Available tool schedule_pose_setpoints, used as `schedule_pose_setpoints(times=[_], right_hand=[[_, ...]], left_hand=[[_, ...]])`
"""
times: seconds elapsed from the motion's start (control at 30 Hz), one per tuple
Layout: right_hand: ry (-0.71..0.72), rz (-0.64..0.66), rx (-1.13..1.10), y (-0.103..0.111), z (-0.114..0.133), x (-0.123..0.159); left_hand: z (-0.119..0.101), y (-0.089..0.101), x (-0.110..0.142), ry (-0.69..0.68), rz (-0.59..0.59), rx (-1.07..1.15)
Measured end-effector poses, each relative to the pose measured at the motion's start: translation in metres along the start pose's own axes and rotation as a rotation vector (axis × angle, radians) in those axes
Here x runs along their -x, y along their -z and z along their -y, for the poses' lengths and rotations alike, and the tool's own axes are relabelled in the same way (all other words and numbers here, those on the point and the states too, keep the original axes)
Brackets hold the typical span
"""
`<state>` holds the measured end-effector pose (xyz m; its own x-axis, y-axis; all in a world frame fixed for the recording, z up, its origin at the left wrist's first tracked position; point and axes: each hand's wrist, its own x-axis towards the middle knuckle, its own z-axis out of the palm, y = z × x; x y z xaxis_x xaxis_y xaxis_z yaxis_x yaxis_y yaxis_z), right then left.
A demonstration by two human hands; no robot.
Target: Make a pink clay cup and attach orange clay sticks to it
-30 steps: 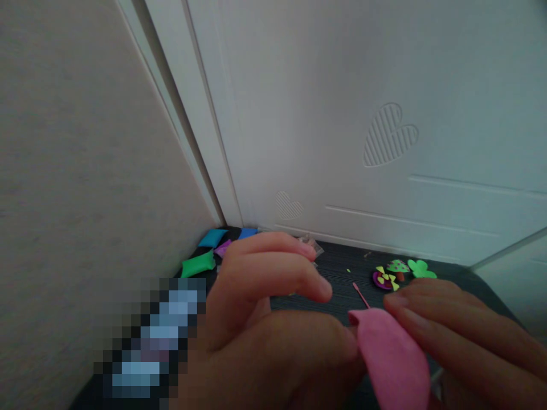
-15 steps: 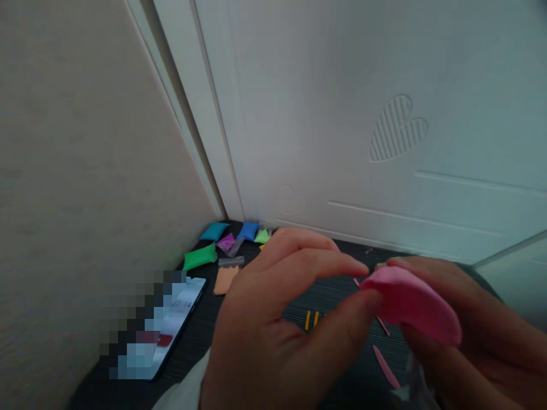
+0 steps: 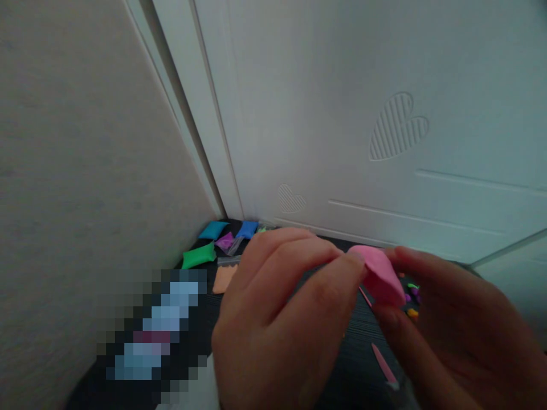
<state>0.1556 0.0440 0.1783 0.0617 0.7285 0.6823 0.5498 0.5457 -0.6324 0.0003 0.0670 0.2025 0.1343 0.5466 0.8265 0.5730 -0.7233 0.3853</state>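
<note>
Left hand point(image 3: 286, 307) and right hand point(image 3: 465, 324) pinch pink modelling clay point(image 3: 380, 274) at four o'clock, seemingly part-shaped, not yet set down.

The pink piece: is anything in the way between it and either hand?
Nothing visible: the left hand pinches one end of the pink piece, and the right hand holds it directly from the other side.

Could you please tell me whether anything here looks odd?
Only the pixelated patch at lower left stands out: its coarse blocks hide what lies there. The left hand and right hand hold the pink piece.
</note>
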Motion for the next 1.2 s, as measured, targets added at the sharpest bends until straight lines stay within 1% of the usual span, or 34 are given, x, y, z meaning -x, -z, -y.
schedule_pose_setpoints(times=[0.07, 0.1, 0.17, 0.23, 0.27, 0.3, 0.37, 0.47, 0.63, 0.73, 0.77, 0.83, 0.9, 0.97, 1.0, 1.07, 1.2], right_hand=[[-0.009, -0.048, -0.001, -0.003, 0.002, 0.0], [-0.021, -0.065, -0.012, -0.005, 0.003, 0.001], [-0.04, -0.105, -0.04, -0.007, 0.005, 0.001], [-0.024, -0.13, -0.063, -0.008, 0.007, 0.001], [-0.006, -0.145, -0.07, -0.009, 0.008, 0.001], [0.006, -0.168, -0.073, -0.01, 0.009, 0.002], [0.004, -0.209, -0.076, -0.013, 0.011, 0.002], [-0.01, -0.201, -0.084, -0.015, 0.012, 0.002], [0.091, -0.16, -0.095, -0.012, 0.006, 0.0], [0.044, -0.083, -0.103, -0.007, 0.007, 0.0], [0.012, -0.087, -0.111, -0.006, 0.008, 0.0], [-0.068, -0.14, -0.146, -0.003, 0.01, 0.001], [-0.147, -0.175, -0.204, -0.002, 0.011, 0.0], [-0.204, -0.123, -0.257, 0.0, 0.011, -0.001], [-0.206, -0.081, -0.275, 0.001, 0.01, -0.003], [-0.206, -0.017, -0.293, 0.002, 0.008, -0.005], [-0.205, 0.013, -0.346, 0.004, 0.006, -0.009]], left_hand=[[0.001, 0.001, 0.0, -0.03, 0.066, 0.038], [0.001, 0.001, 0.0, -0.033, 0.067, 0.069], [-0.001, -0.002, -0.002, -0.029, -0.005, 0.143], [-0.003, -0.006, -0.003, -0.018, -0.118, 0.217], [-0.003, -0.008, -0.003, -0.006, -0.142, 0.244], [-0.004, -0.009, -0.003, 0.01, -0.152, 0.266], [-0.005, -0.009, -0.002, 0.046, -0.111, 0.274], [-0.006, -0.008, 0.0, 0.055, -0.08, 0.242], [-0.008, -0.006, -0.001, 0.007, -0.107, 0.2], [-0.009, -0.007, 0.001, 0.012, -0.09, 0.282], [-0.009, -0.007, 0.002, 0.033, -0.097, 0.313], [-0.007, -0.008, 0.005, 0.139, -0.125, 0.369], [-0.002, -0.01, 0.006, 0.277, -0.086, 0.462], [0.005, -0.013, 0.005, 0.35, 0.059, 0.631], [0.009, -0.016, 0.004, 0.359, 0.102, 0.717], [0.014, -0.021, 0.002, 0.367, 0.145, 0.8], [0.013, -0.029, 0.001, 0.329, 0.147, 0.848]])
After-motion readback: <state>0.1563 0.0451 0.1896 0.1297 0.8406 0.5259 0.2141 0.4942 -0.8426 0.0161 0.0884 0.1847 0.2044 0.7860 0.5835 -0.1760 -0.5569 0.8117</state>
